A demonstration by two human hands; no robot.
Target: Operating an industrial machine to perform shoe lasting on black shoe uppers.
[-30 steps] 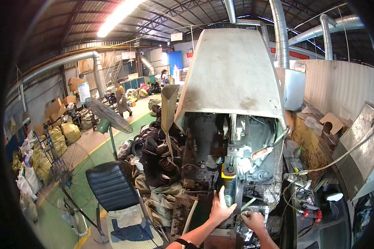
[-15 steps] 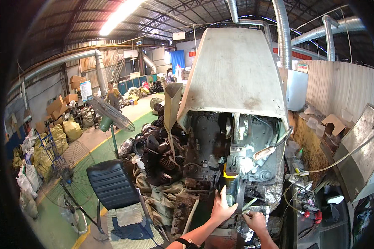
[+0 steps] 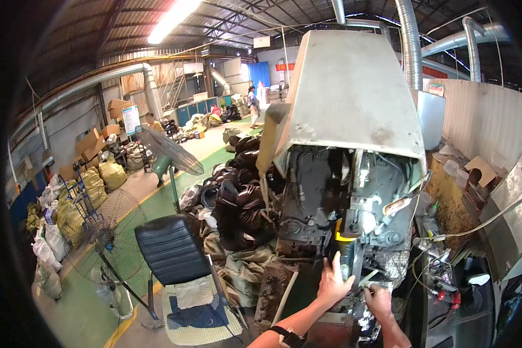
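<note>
In front of me stands a large machine with a pale, stained metal hood [image 3: 354,87] above an open, greasy metal front [image 3: 313,188]. My left hand [image 3: 334,284] lies with stretched fingers and thumb apart against a dark, rounded piece [image 3: 347,255] that has a yellow band [image 3: 343,234] near its top. Just right of it, my right hand [image 3: 379,301] is closed, fingers curled in. A pale, thin rod [image 3: 369,277] ends at its fingertips; whether the fingers grip it is hidden. A light-coloured handle [image 3: 396,206] sits higher on the machine.
To my left are a black chair [image 3: 171,249], a wire fan [image 3: 107,246] and piled dark rubber-like parts [image 3: 238,203]. Cables and a red tool [image 3: 455,300] lie at right, beside a leaning metal panel [image 3: 507,209]. Farther back, a person [image 3: 253,106] stands near sacks.
The view has swung left, so everything sits farther right in the picture. Both hands keep nearly the same place on the machine. A distant person now shows more fully.
</note>
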